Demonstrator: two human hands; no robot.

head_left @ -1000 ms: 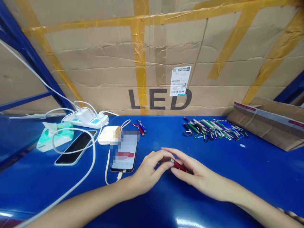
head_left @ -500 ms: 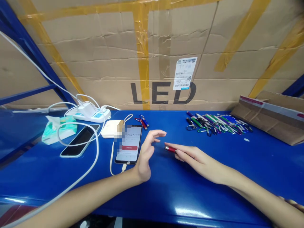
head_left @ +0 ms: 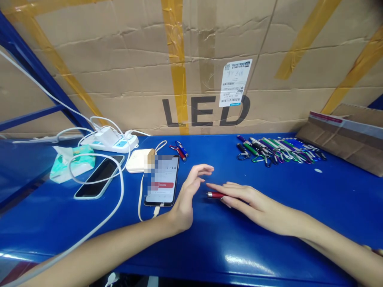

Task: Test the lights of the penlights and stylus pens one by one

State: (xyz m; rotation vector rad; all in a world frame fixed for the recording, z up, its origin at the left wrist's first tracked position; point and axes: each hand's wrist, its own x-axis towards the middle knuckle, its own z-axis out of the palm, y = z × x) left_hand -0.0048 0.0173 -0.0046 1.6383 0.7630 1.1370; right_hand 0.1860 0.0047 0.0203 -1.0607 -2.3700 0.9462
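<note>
My right hand [head_left: 259, 205] holds a small red keychain flashlight [head_left: 213, 195] low over the blue tabletop, between thumb and fingers. Its silver end points left, toward my left hand [head_left: 184, 203]; the rest is covered by my fingers. Apart from the flashlight, my left hand stands on its edge beside a lit phone [head_left: 161, 187]. Its fingers are curved and spread from the thumb, with nothing in them. Behind the phone lie a red keychain flashlight [head_left: 181, 154] and a blue one [head_left: 185, 149]. Several more flashlights with carabiner clips [head_left: 277, 149] lie in a row at the back right.
A white power bank [head_left: 136, 161], a second phone [head_left: 98, 179], a tissue pack [head_left: 74, 161] and a power strip [head_left: 119, 144] occupy the left side, with a white cable looping forward. A paper bag [head_left: 344, 135] lies at right. A large cardboard box [head_left: 134, 71] stands behind.
My right hand has lowered slightly with the red flashlight, which now lies more level. My left hand has barely moved. The view has shifted a little, and the phone's timer has advanced.
</note>
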